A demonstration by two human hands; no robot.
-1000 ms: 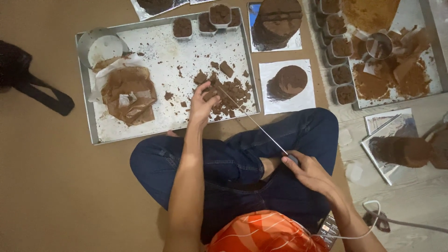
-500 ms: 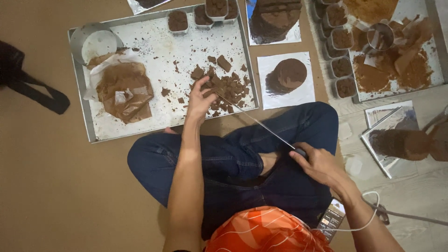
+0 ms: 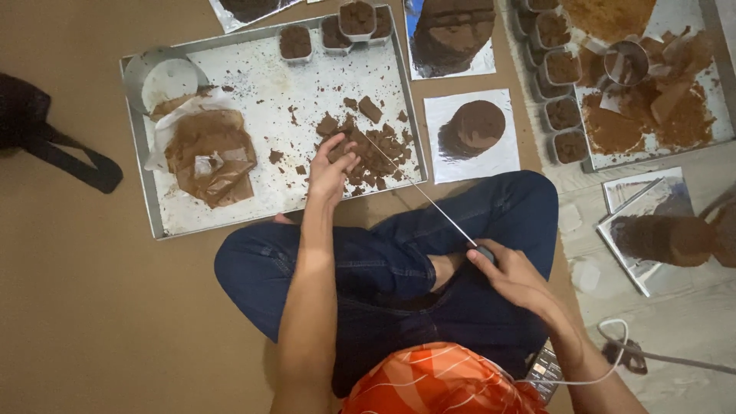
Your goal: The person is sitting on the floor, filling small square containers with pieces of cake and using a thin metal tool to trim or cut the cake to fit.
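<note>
On tray (image 3: 184, 222) | left hand (image 3: 331, 165) pinching brown chunks (image 3: 376, 149) | right hand (image 3: 512, 276) gripping, apparently, wire handle (image 3: 484, 251)

Home food-making spot on the floor, metal tray (image 3: 153, 207) of brown chunks (image 3: 368, 146), filled small cups (image 3: 563, 69), foil sheets (image 3: 506, 157)
</note>
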